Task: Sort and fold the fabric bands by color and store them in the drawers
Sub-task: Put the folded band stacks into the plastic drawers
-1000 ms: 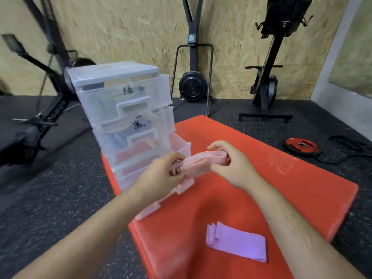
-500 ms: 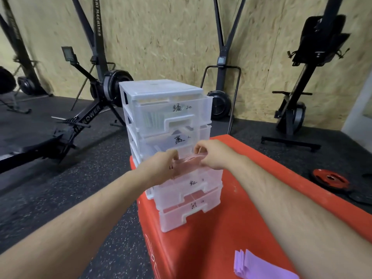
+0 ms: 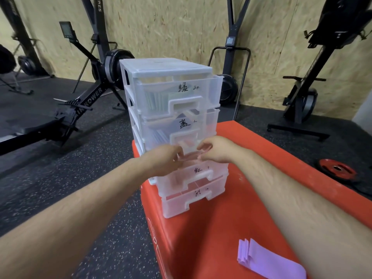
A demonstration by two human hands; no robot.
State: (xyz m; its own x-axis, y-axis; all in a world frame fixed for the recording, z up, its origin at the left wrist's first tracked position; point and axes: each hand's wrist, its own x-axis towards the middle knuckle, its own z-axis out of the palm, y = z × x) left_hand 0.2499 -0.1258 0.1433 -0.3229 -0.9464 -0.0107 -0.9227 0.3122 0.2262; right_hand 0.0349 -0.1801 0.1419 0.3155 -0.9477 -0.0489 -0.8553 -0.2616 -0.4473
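While both arms are reaching into mid-frame, the left hand (image 3: 165,158) and right hand (image 3: 216,151) are pinching the ends of a folded pink band (image 3: 190,157), which is spanning between the two grips over the third drawer (image 3: 193,172) of the clear drawer unit (image 3: 167,69); it is blurred, so probably just above it. A purple band (image 3: 267,262) is lying on the red bench (image 3: 251,158) at lower right.

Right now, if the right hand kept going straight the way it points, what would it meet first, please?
Most likely the pink band at the fingertips of the right hand, then the left hand; depth is unclear.
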